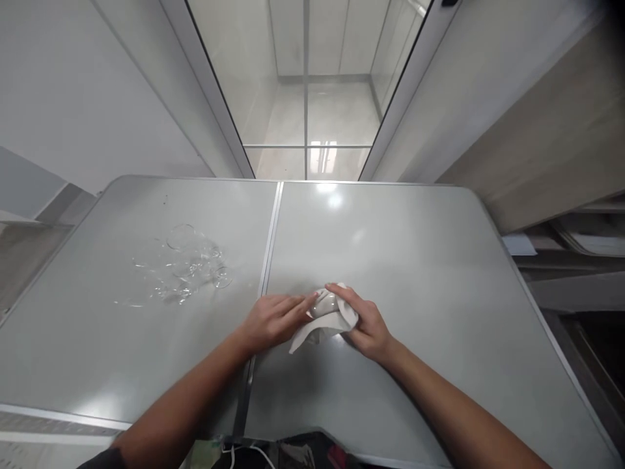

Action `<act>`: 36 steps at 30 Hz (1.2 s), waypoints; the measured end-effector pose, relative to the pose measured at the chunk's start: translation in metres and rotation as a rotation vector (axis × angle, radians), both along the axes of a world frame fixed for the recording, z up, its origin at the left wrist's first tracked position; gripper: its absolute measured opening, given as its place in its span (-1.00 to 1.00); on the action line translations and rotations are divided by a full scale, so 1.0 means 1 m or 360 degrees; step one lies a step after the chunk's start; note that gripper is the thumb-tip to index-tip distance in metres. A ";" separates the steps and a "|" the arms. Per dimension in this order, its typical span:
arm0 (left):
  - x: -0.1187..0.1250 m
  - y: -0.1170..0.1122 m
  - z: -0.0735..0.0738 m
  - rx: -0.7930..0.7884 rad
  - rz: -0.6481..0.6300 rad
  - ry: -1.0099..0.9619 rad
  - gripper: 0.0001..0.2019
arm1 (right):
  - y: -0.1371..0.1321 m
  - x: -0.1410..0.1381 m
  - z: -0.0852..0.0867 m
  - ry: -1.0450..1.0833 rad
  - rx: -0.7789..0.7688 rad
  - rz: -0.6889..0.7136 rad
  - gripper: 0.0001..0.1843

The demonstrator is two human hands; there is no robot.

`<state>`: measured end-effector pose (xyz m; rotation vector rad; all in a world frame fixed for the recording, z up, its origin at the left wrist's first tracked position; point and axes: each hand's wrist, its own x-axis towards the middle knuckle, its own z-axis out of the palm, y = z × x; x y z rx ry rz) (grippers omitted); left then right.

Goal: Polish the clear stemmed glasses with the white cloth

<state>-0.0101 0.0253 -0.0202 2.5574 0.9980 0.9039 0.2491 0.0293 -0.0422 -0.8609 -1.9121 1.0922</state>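
Above the right half of the table, my two hands meet around a white cloth [344, 319] and a clear, glassy rounded piece [324, 303]. My left hand [276, 319] is closed, its fingertips pressed on the left side of the clear piece. From the right, my right hand [366, 324] grips the cloth against the same piece, thumb side up. A loose flap of cloth hangs down toward the left. The cloth and fingers cover much of the clear piece, so I cannot tell its exact kind.
A loose cluster of transparent, thin-edged items [188, 270] lies on the left half of the pale grey table [424, 260]. A metal seam strip [271, 244] divides the tabletop. Beyond the far edge stands a glass-paned door [312, 111]; shelves [586, 234] hold items at right.
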 end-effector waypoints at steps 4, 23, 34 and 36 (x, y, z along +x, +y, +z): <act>0.007 -0.004 -0.004 0.0122 0.0037 0.0035 -0.48 | -0.001 0.001 0.006 0.0013 -0.0124 -0.0059 -0.35; -0.001 0.000 -0.003 0.0367 0.0033 0.0078 -0.53 | -0.015 -0.021 0.020 0.0148 -0.0075 -0.0211 -0.40; 0.010 -0.003 -0.006 -0.0843 0.0082 -0.0451 -0.54 | -0.004 -0.007 0.018 0.0302 -0.0311 -0.0133 -0.13; 0.005 0.002 -0.005 -0.1445 -0.0119 -0.0621 -0.43 | -0.004 -0.001 0.016 0.0082 0.0048 0.0018 -0.17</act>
